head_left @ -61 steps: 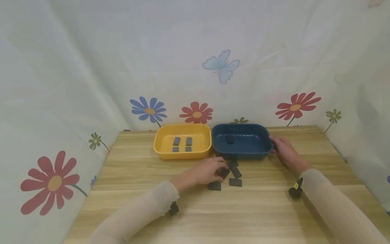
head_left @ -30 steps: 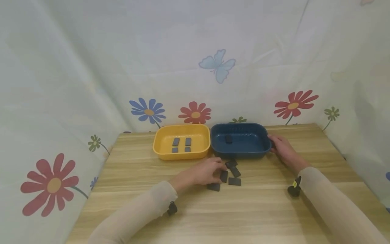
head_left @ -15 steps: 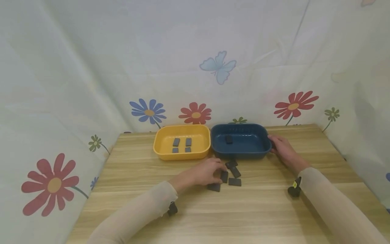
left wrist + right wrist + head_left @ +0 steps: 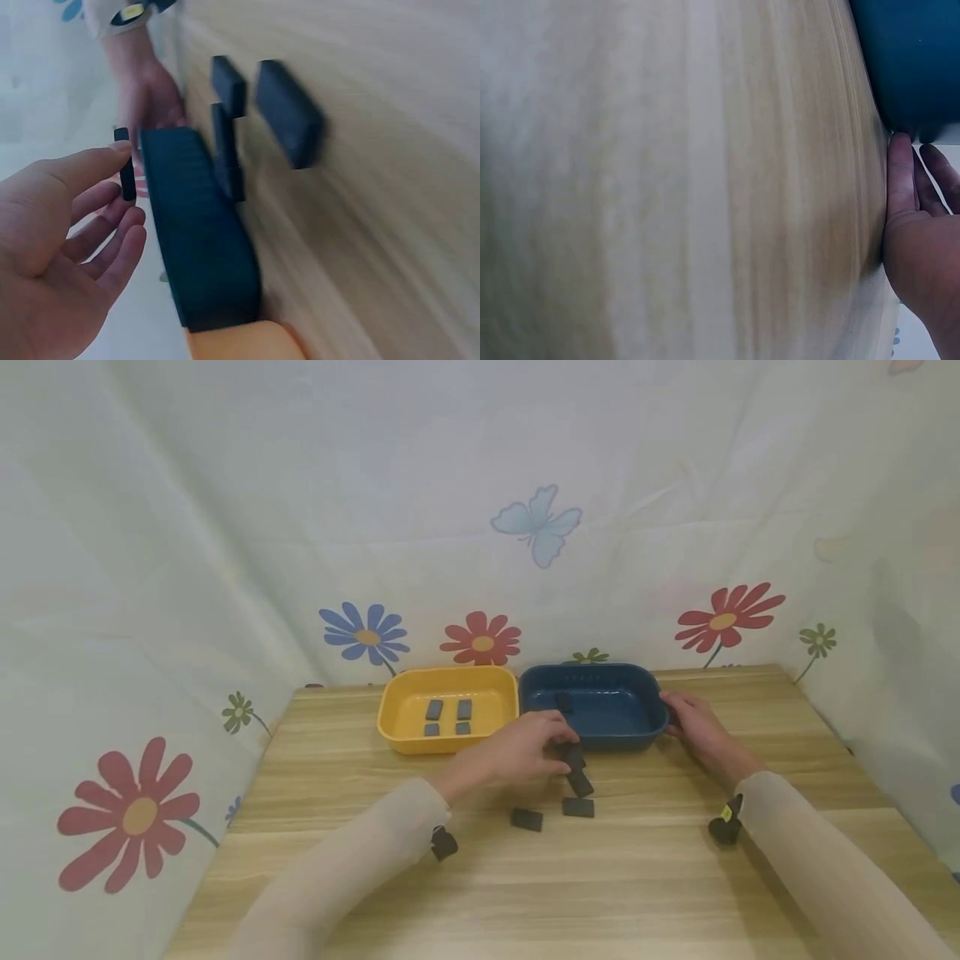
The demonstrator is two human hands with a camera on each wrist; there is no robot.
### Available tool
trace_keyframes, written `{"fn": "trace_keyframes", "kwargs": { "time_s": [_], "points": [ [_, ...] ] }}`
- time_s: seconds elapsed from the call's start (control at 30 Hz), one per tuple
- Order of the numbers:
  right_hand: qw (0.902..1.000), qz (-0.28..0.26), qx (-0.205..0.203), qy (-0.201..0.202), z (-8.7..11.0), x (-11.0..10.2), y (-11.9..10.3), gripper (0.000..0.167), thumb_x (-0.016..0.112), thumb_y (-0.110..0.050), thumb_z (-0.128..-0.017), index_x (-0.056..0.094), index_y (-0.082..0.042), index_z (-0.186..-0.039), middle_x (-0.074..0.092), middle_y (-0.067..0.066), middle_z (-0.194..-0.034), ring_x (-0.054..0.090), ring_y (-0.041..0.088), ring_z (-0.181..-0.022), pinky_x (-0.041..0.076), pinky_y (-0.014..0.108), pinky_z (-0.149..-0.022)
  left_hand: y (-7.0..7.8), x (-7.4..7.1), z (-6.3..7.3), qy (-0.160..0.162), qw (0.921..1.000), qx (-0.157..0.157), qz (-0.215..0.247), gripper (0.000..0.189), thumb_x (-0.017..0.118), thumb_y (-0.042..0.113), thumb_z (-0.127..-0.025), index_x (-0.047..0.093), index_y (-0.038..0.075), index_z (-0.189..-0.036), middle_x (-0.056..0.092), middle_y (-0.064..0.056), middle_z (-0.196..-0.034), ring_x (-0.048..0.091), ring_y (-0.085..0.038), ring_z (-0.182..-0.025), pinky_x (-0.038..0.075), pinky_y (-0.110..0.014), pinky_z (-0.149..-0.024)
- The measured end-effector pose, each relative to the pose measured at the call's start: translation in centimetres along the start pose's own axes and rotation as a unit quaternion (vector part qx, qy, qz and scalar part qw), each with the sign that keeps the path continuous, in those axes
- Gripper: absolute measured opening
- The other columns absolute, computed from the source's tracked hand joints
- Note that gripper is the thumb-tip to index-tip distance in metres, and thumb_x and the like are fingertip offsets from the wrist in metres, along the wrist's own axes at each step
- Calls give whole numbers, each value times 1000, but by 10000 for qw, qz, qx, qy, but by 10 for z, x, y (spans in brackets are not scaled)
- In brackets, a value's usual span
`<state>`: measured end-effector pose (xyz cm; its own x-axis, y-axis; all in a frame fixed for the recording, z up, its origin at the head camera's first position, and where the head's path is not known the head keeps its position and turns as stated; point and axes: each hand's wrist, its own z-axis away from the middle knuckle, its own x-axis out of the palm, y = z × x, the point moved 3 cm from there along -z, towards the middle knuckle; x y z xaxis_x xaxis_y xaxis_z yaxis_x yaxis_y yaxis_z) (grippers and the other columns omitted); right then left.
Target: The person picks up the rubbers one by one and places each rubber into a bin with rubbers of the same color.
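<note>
My left hand [image 4: 525,747] is raised just in front of the blue tray [image 4: 630,739]. In the left wrist view it pinches a thin black rectangular tile [image 4: 127,184] between thumb and fingertips. On the table below lie several similar dark tiles: two close together, one a loose tile [image 4: 580,783], with a flat tile [image 4: 578,807] nearer the front and another tile [image 4: 527,819] to its left. My right hand [image 4: 699,733] touches the blue tray's right end. In the right wrist view its fingers [image 4: 901,172] are fairly straight against the tray wall.
A yellow tray [image 4: 397,745] stands directly left of the blue one, with several grey tiles [image 4: 435,709] in it. One dark tile [image 4: 564,702] lies inside the blue tray. The wooden table [image 4: 600,893] ends at a flowered cloth [image 4: 420,485] behind.
My left hand has picked up a tile from the table and moved up and right toward the blue tray. The right hand stays at the blue tray's end.
</note>
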<state>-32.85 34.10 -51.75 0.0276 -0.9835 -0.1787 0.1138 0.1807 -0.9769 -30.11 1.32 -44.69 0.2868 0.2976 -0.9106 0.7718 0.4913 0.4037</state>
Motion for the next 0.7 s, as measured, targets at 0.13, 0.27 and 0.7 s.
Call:
{"fn": "trace_keyframes", "kwargs": {
  "time_s": [0.13, 0.27, 0.7],
  "points": [
    [10000, -18, -17, -11, 1, -1, -1, 65, 43, -40, -115, 41, 12, -153, 55, 12, -141, 57, -1, -107, 56, 16, -91, 3, -7, -21, 344, 9992, 184, -53, 43, 84, 29, -94, 72, 12, -132, 66, 1, -123, 64, -12, -112, 52, -22, -100],
    [10000, -37, -89, -23, 1, -1, -2, 63, 45, -39, -115, 44, 13, -150, 61, -6, -122, 59, -1, -104, 57, 17, -89, -1, -12, -44, 593, 9982, 27, -34, 45, 84, 30, -94, 72, 12, -133, 67, -2, -127, 65, -17, -116, 52, -25, -102],
    [9998, -36, -151, 98, 0, -2, 1, 60, 46, -38, -115, 48, 13, -147, 62, -3, -120, 60, 1, -102, 57, 17, -87, -49, 8, -102, 1065, 9902, -864, 252, 43, 84, 26, -95, 71, 11, -133, 67, -3, -123, 64, -17, -116, 51, -26, -103]
  ]
}}
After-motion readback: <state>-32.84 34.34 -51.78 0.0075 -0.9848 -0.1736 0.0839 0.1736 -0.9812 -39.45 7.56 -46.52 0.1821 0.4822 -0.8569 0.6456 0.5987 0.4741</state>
